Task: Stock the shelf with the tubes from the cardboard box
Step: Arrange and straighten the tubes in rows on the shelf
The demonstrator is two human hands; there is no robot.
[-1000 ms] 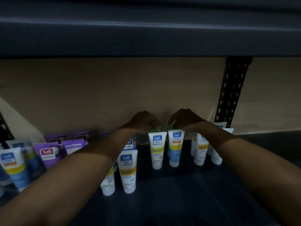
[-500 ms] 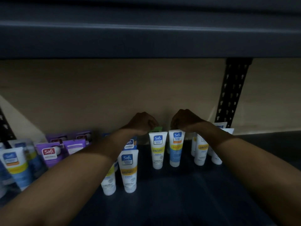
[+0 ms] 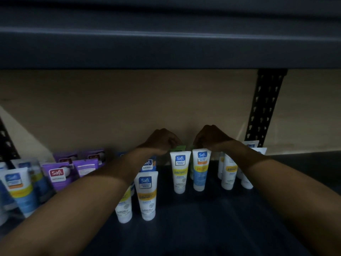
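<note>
Left fingers: I see them curled down, tips pinching the crimped top of a green tube at the back of the shelf.
Right fingers: curled too, but the tips sink behind the top of the white-and-blue tube; I cannot tell whether they pinch anything.
Left hand: knuckles up, reaching in over the front rows.
Right hand: just beside the left hand, same posture.
Green tube: only its top edge shows to me; the rest is hidden behind the white-and-yellow tube.
Middle row: the white-and-yellow tube and the white-and-blue tube stand cap-down, side by side, below both hands.
Front pair: two white tubes nearer to me; the left one is half covered by my left forearm.
Naturals tube: behind the front pair, mostly hidden.
Right cluster: several white tubes, partly blocked by the right wrist; I cannot count them.
Purple tubes: standing to the left, the back ones blurred.
Left edge tubes: blue and white, cut off by the frame.
Lighting: dim throughout; the small print on the labels is unreadable.
Upper shelf: dark, filling the top of my view.
Upright post: perforated, against the beige back wall.
</note>
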